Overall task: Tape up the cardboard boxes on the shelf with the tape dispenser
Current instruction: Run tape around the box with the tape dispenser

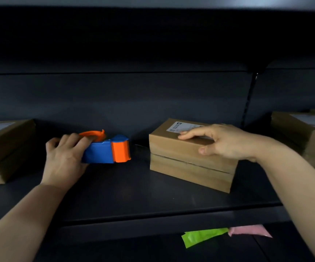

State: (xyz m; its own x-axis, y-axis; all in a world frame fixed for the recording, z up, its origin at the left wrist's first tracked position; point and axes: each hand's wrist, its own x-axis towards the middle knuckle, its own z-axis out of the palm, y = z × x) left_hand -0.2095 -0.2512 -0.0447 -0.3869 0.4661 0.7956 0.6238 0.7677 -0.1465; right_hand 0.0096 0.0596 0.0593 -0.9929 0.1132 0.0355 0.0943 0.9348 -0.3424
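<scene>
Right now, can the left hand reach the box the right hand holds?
Probably yes. The left hand grips the tape dispenser, and nothing seems to stand on the shelf between it and the box. The right hand holds its top edge.

- Tape dispenser (pixel 103 152): bright blue body; orange guard on its right end; orange ring on top.
- Middle box (pixel 181 167): plain tan-brown cardboard, no print on the sides; a thin dark line runs across the near face.
- Label (pixel 183 127) on top of the middle box: white with small dark print, too blurred to read.
- Left box (pixel 3 148): same brown, duller in shadow; pale grey-white patch on top.
- Right box (pixel 307 133): brown, with a pale whitish patch on top.
- Shelf (pixel 134 191): dark charcoal grey, plain.
- Back panel (pixel 115 95): dark slate grey, fading to near black higher up.
- Green strip (pixel 202 236), near edge below the shelf: vivid lime.
- Pink strip (pixel 249 230), just right of the green: pale pink.
</scene>
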